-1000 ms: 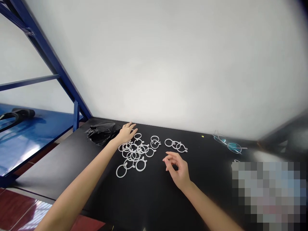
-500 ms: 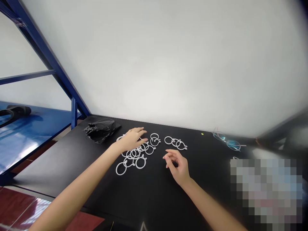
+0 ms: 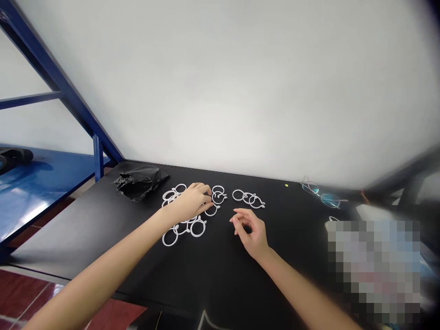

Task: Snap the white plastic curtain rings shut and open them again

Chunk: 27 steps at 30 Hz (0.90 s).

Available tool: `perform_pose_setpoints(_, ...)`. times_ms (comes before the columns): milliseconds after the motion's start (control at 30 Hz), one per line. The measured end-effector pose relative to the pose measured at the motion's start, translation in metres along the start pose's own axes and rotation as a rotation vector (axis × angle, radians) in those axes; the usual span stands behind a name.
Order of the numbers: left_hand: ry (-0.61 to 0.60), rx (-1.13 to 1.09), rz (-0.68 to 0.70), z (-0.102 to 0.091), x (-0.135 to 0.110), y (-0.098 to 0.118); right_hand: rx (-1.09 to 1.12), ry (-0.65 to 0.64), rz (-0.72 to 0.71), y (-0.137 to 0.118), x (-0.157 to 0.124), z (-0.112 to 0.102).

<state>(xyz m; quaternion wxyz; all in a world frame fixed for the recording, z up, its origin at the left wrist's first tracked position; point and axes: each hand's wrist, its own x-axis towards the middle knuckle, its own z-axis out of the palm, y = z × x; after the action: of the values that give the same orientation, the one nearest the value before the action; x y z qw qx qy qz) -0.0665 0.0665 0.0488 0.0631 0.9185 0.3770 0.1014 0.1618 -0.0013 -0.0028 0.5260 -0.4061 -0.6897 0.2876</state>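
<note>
Black bag (image 3: 139,182): lay crumpled.
White rings (image 3: 188,230): thin, tabbed, piled overlapping on the black table (image 3: 206,275).
Your left hand (image 3: 202,201): over the pile, fingers bent; grip, cannot tell.
Ring row (image 3: 244,196): lay just beyond your right hand (image 3: 252,231), which curled, apart from your left; fingertip contact unclear.
Spectacles (image 3: 330,200): tinted lenses.
Pixelated patch (image 3: 374,266): writing unreadable.
</note>
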Motion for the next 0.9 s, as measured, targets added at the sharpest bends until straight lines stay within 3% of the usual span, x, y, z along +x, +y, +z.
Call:
perform_pose_setpoints(200,0.053,-0.051,0.074,0.002,0.003,0.006,-0.003,-0.004,-0.003,-0.001,0.0,-0.001)
perform_pose_setpoints(300,0.091,-0.051,0.007,0.001,0.015,0.001,-0.012,-0.001,-0.002,-0.001,0.001,-0.001)
perform_pose_setpoints(400,0.043,-0.035,-0.093,0.007,0.032,-0.003,-0.018,0.002,-0.005,-0.001,0.001,-0.001)
perform_pose_setpoints(500,-0.011,-0.048,-0.117,0.021,0.047,-0.006,-0.015,0.003,-0.006,-0.001,0.001,-0.001)
perform_pose_setpoints(700,0.02,-0.147,-0.153,0.038,0.067,-0.012,-0.014,0.008,-0.004,-0.001,0.001,0.0)
perform_pose_setpoints(900,0.129,-0.339,-0.12,0.03,0.059,0.011,-0.005,0.078,0.063,0.0,0.001,-0.001)
